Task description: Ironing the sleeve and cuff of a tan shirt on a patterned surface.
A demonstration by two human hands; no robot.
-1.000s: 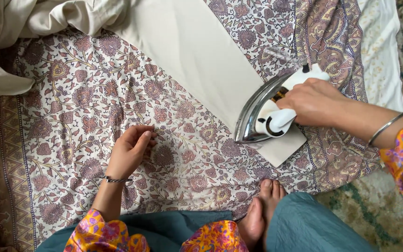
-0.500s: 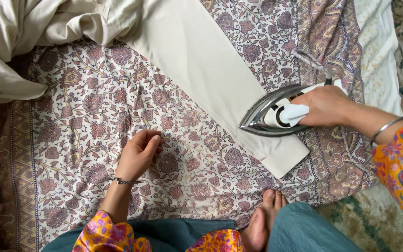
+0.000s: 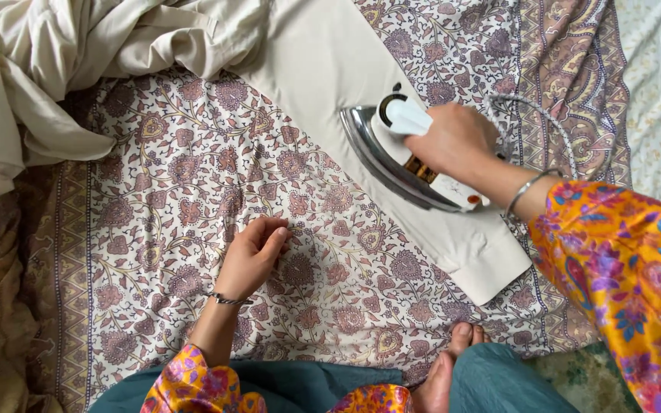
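A person seated on the floor presses an electric iron (image 3: 415, 157) over a flat cream sleeve (image 3: 392, 145), the right hand (image 3: 453, 138) wrapped tight around the handle. A heap of the same cream garment (image 3: 63, 69) lies rumpled at the upper left, well apart from the iron, and a braided cord (image 3: 545, 122) loops just beyond the right wrist, beside a silver bangle (image 3: 525, 195). Nothing lies on the sleeve ahead of the iron's nose. The left hand (image 3: 254, 256) rests on the bare paisley sheet (image 3: 170, 222), fingers loosely curled and close together, holding nothing, near the sleeve's lower edge but apart from it. A bare foot (image 3: 445, 367) pokes out at the bottom edge beside teal trousers (image 3: 491, 378). The sheet, purple and brown on white, covers the working surface; a pale floral cloth (image 3: 656, 99) borders it at right. The iron sits on the sleeve's middle stretch, its long axis running along the sleeve, pointed nose toward the upper left and heel toward the cuff (image 3: 499, 268) at lower right.
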